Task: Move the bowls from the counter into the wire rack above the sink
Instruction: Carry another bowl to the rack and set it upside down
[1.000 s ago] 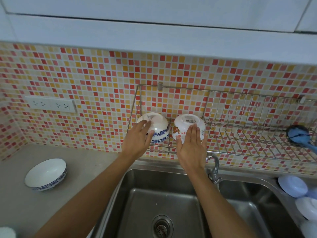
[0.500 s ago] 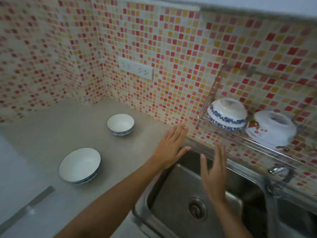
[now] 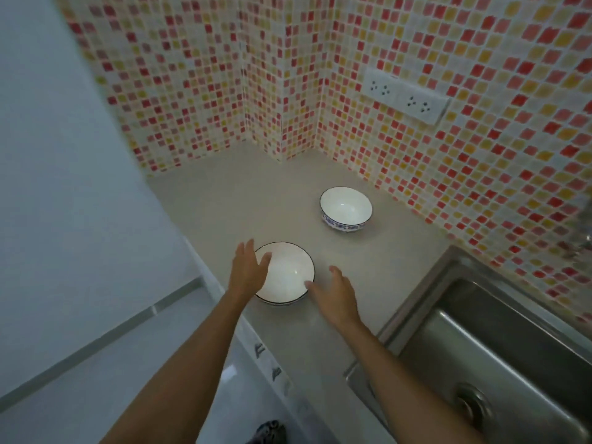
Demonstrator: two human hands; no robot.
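A grey table (image 3: 224, 200) runs into a tiled corner, with a steel sink (image 3: 499, 357) at its right end. Two white bowls stand upright on it: the near bowl (image 3: 288, 277) by the front edge, the far bowl (image 3: 346, 208) nearer the wall. The left hand (image 3: 248, 270) and right hand (image 3: 333, 294) flank the near bowl, each grip wide and empty.

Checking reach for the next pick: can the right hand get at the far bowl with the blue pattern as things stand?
Probably yes. The blue-patterned bowl stands alone on the counter, upright, with bare surface between it and the right hand. The nearer bowl lies off to the hand's left, not across that path.
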